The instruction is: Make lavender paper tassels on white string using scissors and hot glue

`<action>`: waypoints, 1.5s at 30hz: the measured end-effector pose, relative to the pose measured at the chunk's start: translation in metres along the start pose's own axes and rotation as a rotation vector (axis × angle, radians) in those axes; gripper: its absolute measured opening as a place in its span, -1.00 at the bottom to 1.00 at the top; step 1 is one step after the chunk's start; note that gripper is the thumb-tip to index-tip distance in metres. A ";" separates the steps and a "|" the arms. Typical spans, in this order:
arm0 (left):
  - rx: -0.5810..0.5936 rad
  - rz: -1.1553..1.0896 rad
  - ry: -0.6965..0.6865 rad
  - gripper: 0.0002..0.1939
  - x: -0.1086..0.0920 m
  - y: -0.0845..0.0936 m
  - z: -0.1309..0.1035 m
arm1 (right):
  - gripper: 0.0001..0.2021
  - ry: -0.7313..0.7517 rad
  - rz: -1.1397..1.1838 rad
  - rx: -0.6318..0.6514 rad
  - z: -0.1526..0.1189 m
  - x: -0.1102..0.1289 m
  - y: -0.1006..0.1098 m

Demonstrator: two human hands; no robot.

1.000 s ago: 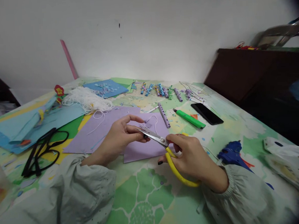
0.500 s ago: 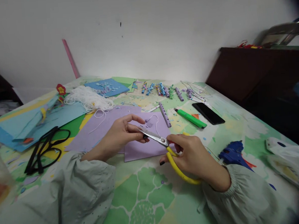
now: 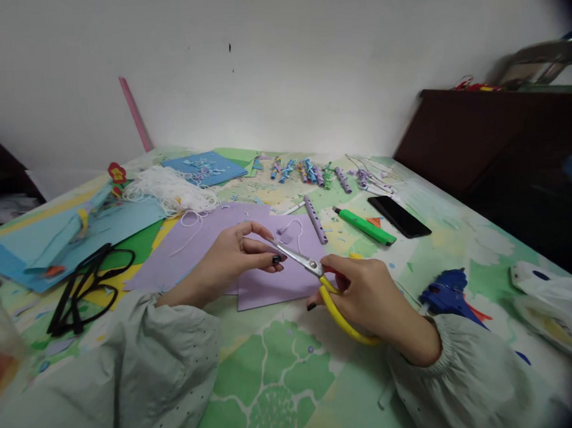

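Yellow-handled scissors (image 3: pixel 341 317) are in my right hand (image 3: pixel 363 290), with its fingers round the handles. Their metal blades point up and left, the tips at the fingertips of my left hand (image 3: pixel 240 252). The left fingers are pinched together by the blade tips; whatever they hold is too small to make out. Both hands are above the purple sheets (image 3: pixel 281 285). A small purple scrap (image 3: pixel 285 236) and a short white string (image 3: pixel 300 229) lie on the sheet just beyond the blades.
Behind lie a purple dotted tube (image 3: pixel 315 218), a green cutter (image 3: pixel 364 226), a black phone (image 3: pixel 399 216) and several small decorated rolls (image 3: pixel 311 170). White yarn (image 3: pixel 168 190) and black glasses (image 3: pixel 84 287) are at left, a blue glue gun (image 3: pixel 446 291) at right.
The scissors have turned slightly, and their tips now sit closer to my left fingertips. My left fingers have drawn a little closer together.
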State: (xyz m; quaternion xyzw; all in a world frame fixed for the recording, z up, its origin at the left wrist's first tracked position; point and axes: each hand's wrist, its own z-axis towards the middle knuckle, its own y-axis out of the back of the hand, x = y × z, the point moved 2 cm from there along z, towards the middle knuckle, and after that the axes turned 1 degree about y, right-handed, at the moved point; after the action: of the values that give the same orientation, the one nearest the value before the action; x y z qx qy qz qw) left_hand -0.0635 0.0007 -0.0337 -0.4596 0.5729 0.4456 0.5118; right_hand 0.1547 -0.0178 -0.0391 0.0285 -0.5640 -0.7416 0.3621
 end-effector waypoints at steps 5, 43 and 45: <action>-0.030 0.017 -0.065 -0.79 0.001 0.003 0.002 | -0.79 -0.097 0.045 -0.056 0.002 -0.003 0.005; -0.068 -0.238 -0.024 -0.73 0.007 -0.015 -0.006 | -0.77 -0.067 0.039 0.073 -0.002 0.005 -0.005; -0.067 -0.255 -0.026 -0.73 0.007 -0.016 -0.006 | -0.77 -0.065 0.034 0.070 -0.002 0.006 -0.005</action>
State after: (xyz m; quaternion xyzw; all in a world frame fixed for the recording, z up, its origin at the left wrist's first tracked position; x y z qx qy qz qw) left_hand -0.0494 -0.0082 -0.0413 -0.5400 0.4880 0.4017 0.5558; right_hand 0.1491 -0.0223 -0.0420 0.0076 -0.6015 -0.7155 0.3551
